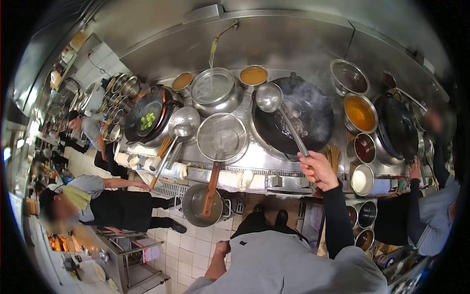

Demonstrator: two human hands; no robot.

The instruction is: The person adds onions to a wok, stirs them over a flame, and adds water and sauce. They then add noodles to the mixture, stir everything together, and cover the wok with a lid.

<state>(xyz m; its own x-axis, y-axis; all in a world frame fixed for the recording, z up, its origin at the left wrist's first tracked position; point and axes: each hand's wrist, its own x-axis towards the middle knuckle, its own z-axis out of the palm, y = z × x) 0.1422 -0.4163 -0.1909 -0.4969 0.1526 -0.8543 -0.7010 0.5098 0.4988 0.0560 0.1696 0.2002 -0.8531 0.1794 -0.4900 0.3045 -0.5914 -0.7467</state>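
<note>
My right hand [318, 170] is wrapped round the handle of a metal ladle [269, 98]. The ladle's bowl is over the left part of a large black wok [313, 132], which steams and holds some small pieces of food. My left hand [223, 248] hangs low beside my body, fingers curled; whether anything is in it cannot be made out. Left of the wok, a round mesh strainer [222, 134] with a wooden handle lies on the steel counter. Behind it, water runs from a tap [214, 46] into a metal pot [218, 103].
A black wok with green vegetables [148, 120] stands at the left. Bowls of orange liquid [361, 113] and red sauce [364, 148] are right of the steaming wok. Co-workers stand at the left [122, 208] and right [399, 215]. A large pot [197, 218] sits below the counter edge.
</note>
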